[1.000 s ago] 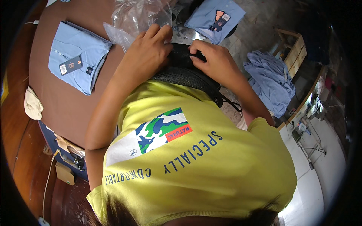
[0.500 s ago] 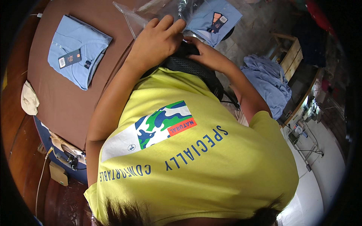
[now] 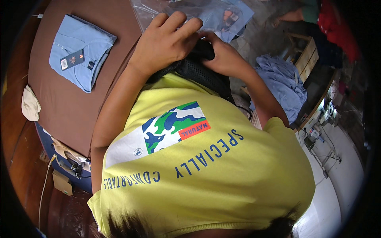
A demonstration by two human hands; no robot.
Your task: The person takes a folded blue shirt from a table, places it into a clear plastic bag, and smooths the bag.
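Here, a bare left hand [image 3: 168,41] and a bare right hand [image 3: 223,56] are close together by a black mesh-fabric bag [image 3: 204,75]

The left hand's fingers are curled beside a thin clear plastic sheet [image 3: 158,8], their tips hidden; the right hand is half curled, its thumb apart from its forefinger; I cannot tell what either grips; the plastic sheet spreads at the far centre, partly across 1 light-blue folded shirt [image 3: 243,16]; at far left, 1 light-blue buttoned shirt [image 3: 75,37] lies folded on a brown cloth-covered table [image 3: 67,107], and a crumpled blue fabric heap [image 3: 276,85] lies at right
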